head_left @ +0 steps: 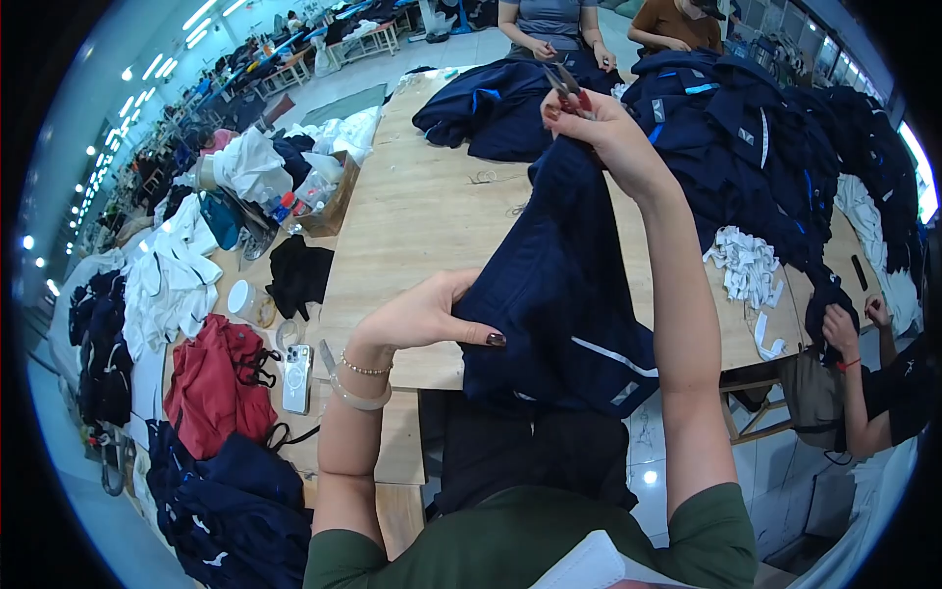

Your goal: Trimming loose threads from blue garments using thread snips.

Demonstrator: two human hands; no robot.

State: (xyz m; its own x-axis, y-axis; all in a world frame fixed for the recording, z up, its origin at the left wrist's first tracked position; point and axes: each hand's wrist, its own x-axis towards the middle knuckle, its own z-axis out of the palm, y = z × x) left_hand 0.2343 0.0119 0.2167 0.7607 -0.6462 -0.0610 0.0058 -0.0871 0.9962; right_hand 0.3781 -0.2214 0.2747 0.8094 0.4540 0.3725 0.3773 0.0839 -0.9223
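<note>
A navy garment [554, 260] with a white stripe hangs stretched between my hands over the table's near edge. My left hand [422, 314] grips its left side, thumb on top and the other fingers hidden behind the cloth. Higher up and farther away, my right hand [610, 137] is closed at the garment's upper end. That hand also holds small thread snips [566, 86] with red handles, blades pointing up and away from the cloth.
A wooden table [392, 236] carries navy garments [726, 128] at the far right and white fabric strips [744, 265]. To the left lie a phone [296, 378], a red garment [224, 383] and a cardboard box [339, 201]. Co-workers' hands [839, 332] work at the right and far side.
</note>
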